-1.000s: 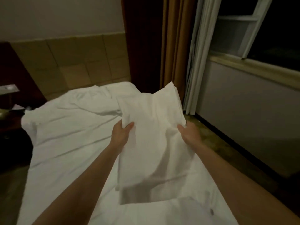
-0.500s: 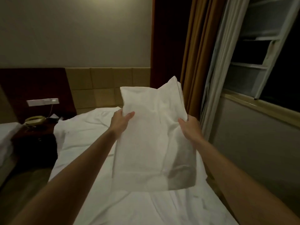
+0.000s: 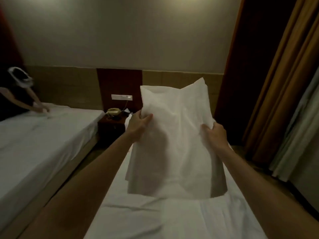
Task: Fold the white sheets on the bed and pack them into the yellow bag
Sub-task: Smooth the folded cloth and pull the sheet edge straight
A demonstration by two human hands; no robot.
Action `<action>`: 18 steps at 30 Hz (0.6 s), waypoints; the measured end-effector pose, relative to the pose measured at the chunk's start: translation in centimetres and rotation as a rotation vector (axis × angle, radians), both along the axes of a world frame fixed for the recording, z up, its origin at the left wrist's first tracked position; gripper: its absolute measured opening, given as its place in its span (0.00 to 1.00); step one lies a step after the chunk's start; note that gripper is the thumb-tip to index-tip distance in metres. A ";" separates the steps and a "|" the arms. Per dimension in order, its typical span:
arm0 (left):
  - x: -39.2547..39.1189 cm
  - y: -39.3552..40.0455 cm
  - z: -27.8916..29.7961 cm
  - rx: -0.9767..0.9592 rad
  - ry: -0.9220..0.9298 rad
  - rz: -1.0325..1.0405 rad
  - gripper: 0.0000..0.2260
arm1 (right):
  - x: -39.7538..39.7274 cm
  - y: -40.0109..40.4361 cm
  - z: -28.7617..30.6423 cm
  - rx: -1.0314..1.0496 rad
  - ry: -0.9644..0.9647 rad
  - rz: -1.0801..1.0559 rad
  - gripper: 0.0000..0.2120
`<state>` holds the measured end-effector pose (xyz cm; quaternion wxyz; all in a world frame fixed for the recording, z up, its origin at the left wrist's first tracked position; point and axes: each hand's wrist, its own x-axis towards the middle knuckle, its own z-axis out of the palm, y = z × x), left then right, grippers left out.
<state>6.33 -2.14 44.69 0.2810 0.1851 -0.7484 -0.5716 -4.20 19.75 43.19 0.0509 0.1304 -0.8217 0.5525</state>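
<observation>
A folded white sheet [image 3: 176, 135] hangs in the air in front of me above the bed [image 3: 155, 218]. My left hand [image 3: 139, 124] grips its left edge with the thumb on the front. My right hand [image 3: 214, 135] grips its right edge, fingers curled into the cloth. The sheet's top corners stand above both hands and its lower part hangs down over the mattress. More white sheeting covers the bed below. No yellow bag is in view.
A second bed [image 3: 39, 140] stands to the left, where another person [image 3: 15, 100] leans over it. Between the beds is a dark nightstand [image 3: 112, 125] with a telephone [image 3: 113, 111]. Brown curtains [image 3: 279, 87] hang at the right.
My view has swung up and to the left, bringing the second bed and the other person into sight. The sheet stays held in both hands, lifted a little higher off the bed.
</observation>
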 end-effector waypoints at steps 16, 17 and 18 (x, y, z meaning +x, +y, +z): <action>11.0 -20.7 -5.3 -0.075 -0.135 0.070 0.23 | 11.0 -20.2 -6.1 -0.049 -0.087 0.041 0.16; 11.1 -21.6 -6.4 -0.066 -0.165 0.058 0.26 | 11.4 -20.8 -7.2 -0.044 -0.107 0.027 0.15; 11.2 -22.2 -7.5 -0.054 -0.198 0.037 0.28 | 11.8 -21.2 -8.3 -0.036 -0.130 0.018 0.15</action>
